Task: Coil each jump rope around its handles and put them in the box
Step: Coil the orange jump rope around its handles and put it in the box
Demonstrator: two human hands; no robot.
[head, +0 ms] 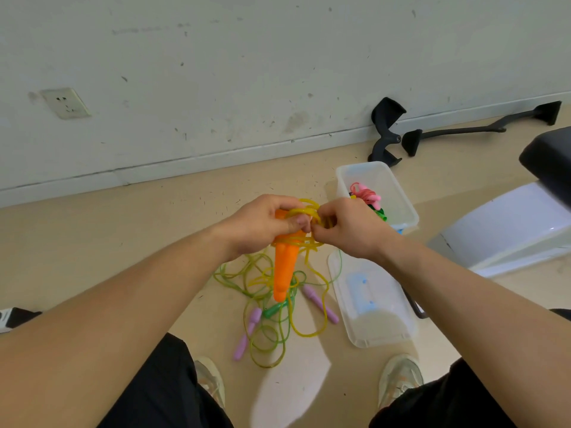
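The left hand (265, 223) clasps the stiff orange handles (285, 267) mid-frame, while the right hand (349, 227) pinches their light, springy yellow cord (306, 208), likely to uncoil unless clamped at the wraps; the box (401, 193) sits at two o'clock.

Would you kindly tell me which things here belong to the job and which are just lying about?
Job: left hand, right hand, orange handles, yellow rope, purple handles, green handle, box, lid.
Lying about: wall socket, black frame parts.
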